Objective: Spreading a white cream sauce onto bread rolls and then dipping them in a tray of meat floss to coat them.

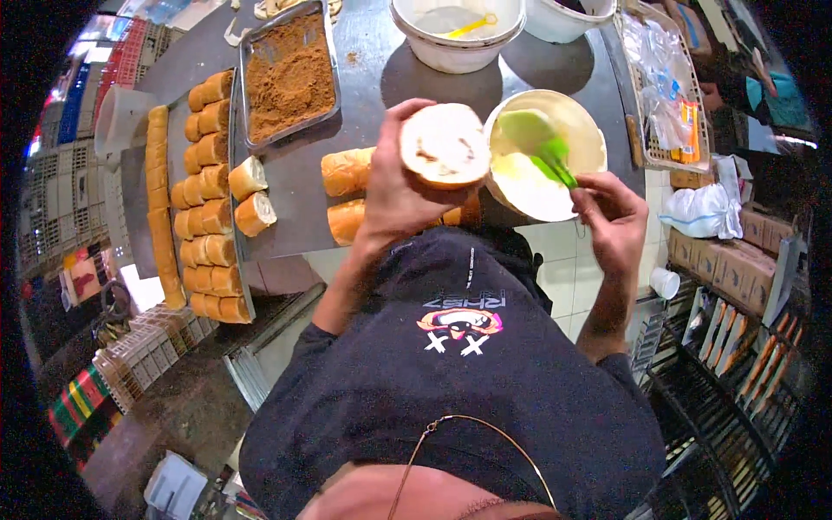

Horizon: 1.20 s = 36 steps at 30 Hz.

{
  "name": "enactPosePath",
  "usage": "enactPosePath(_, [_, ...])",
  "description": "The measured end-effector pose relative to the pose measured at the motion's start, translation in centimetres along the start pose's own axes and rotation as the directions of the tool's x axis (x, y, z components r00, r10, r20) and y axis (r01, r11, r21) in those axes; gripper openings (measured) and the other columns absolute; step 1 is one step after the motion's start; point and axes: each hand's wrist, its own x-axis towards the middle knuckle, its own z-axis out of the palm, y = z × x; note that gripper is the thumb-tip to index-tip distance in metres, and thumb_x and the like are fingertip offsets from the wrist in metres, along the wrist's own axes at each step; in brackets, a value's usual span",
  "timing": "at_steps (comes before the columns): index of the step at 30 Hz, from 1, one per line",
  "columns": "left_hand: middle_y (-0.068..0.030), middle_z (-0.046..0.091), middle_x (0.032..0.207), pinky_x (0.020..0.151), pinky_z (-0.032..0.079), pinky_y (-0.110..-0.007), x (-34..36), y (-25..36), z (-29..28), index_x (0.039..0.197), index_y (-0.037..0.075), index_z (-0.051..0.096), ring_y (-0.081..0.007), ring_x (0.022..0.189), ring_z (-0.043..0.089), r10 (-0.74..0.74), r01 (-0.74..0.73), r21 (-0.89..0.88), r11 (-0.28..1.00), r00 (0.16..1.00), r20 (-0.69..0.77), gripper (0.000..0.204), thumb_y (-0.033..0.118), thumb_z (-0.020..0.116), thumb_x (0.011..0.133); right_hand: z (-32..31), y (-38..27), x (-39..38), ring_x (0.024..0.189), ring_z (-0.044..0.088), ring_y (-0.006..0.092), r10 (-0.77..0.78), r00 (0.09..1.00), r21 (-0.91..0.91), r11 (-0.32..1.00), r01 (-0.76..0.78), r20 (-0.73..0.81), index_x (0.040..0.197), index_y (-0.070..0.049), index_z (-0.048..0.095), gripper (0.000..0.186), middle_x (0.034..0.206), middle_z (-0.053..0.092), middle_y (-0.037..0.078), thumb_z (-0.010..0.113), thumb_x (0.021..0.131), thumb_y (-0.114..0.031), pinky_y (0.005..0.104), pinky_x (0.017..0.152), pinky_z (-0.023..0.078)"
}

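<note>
At upper centre, my left hand grips bread; my right hand pinches a green spatula, best kept level over the bowl.

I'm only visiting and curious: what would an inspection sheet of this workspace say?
Surface: grey table, a few brown specks beside the tray.
Job's things: bread roll with a whitish face; green spatula, blurred; bowl of pale spread.
Clutter: the tray of brown crumbs, rows of bread, white tubs, basket of plastic packaging.
Hands: left hand holds the bread roll; right hand holds the green spatula over the bowl.
Cables: nothing seen for certain.
Surroundings: stacked crates left; cardboard boxes right.
</note>
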Motion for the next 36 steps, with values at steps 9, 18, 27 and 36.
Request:
enactPosePath(9, [-0.0154,0.066,0.107,0.089,0.054,-0.034,1.1,0.8,0.1,0.130,0.004,0.040,-0.0261,0.099,0.068,0.113,-0.117,0.202,0.972,0.993,0.032,0.089,0.010,0.089,0.056,1.8,-1.7,-1.0,0.084,0.066,0.0193,-0.498,0.856,-0.402,0.762,0.507,0.138,0.099,-0.008,0.076,0.033,0.094,0.067,0.008,0.074,0.073,0.012,0.0297,0.074,0.053])
enactPosePath(18, [-0.0162,0.064,0.111,0.091,0.053,-0.033,-0.4,2.1,0.2,0.135,0.005,0.032,-0.0246,0.100,0.067,-0.050,0.044,0.054,0.998,0.992,0.114,0.099,0.008,0.091,0.055,4.0,0.1,0.1,0.082,0.065,0.0257,-0.695,0.709,-0.582,0.531,0.616,0.116,0.099,-0.010,0.076,0.029,0.094,0.067,0.008,0.069,0.074,0.002,0.0353,0.073,0.053])
enactPosePath(27, [-0.0099,0.062,0.118,0.094,0.053,-0.044,-1.3,-0.6,0.1,0.129,0.004,0.052,-0.0244,0.108,0.062,-0.580,0.341,-0.837,0.428,0.814,0.036,0.056,0.044,0.064,0.091,4.7,1.4,0.0,0.087,0.065,0.0102,0.016,0.999,-0.032,0.999,-0.017,-0.048,0.108,-0.003,0.070,0.021,0.101,0.069,0.005,0.068,0.088,0.001,0.0255,0.074,0.053])
enactPosePath(36, [-0.0189,0.061,0.126,0.099,0.047,-0.047,1.7,2.6,2.7,0.131,0.007,0.054,-0.0315,0.113,0.059,-0.486,0.315,-0.947,-0.058,0.820,0.302,0.070,0.065,0.042,0.093,8.8,1.9,0.1,0.091,0.067,0.0214,-0.640,0.762,-0.294,0.749,0.593,-0.093,0.103,-0.004,0.075,0.031,0.099,0.068,0.011,0.073,0.076,0.012,0.0310,0.081,0.053])
